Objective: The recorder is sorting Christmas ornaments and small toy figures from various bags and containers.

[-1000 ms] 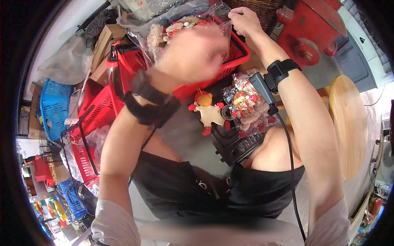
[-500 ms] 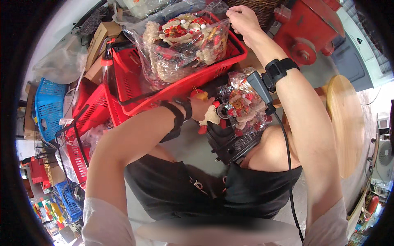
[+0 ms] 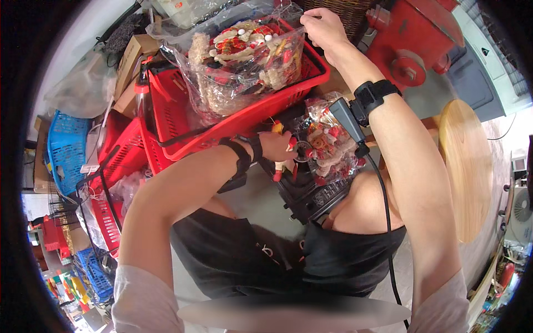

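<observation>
Over on your far left stands a blue basket (image 3: 68, 152), and then comes the red basket (image 3: 250, 116), tilted, with a clear bag (image 3: 244, 69) full of red-and-cream dolls sitting in it. Just in front of its wall, here's your left hand (image 3: 275, 146), fingers curled closed over the middle of a small doll (image 3: 285, 165); the doll's yellowish head pokes out above your fingers, a red foot and some cream body below them. Your fingertips are partly hidden, so how hard they press, I can't tell. Right beside it, bagged dolls (image 3: 332, 141) lie on a black plastic thing (image 3: 316, 201). Up beyond them, your right hand (image 3: 322, 26) has thumb and fingers pinched together on the clear bag's right-hand edge, well apart from that small doll.
</observation>
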{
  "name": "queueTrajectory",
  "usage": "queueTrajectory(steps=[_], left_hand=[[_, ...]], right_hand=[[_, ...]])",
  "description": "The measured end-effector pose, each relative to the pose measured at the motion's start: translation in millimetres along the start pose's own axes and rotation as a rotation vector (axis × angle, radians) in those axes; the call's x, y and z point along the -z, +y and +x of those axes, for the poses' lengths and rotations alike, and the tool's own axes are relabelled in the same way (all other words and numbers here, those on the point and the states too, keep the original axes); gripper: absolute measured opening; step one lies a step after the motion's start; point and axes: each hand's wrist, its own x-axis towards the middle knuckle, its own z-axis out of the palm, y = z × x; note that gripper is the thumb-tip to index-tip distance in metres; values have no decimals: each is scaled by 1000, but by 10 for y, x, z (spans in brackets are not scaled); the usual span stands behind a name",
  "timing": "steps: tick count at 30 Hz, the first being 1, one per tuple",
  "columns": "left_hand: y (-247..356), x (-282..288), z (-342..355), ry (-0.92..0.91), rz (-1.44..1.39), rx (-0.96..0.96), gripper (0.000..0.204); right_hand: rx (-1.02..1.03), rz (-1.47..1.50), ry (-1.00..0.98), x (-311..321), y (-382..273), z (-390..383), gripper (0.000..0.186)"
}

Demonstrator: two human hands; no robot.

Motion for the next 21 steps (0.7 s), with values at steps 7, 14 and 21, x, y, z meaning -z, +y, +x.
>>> queueTrajectory(steps=[7,14,21], left_hand=[[283,249,-84,204,54,-29,44],[471,455,-83,248,209,136,51],[235,229,-110,330,-53,-106,46]], right_hand=[[2,-8,19,-82,-37,-27,29],[10,-25,35,-114,-75,-83,30],[24,-49,52,-190,-180,-120,30]])
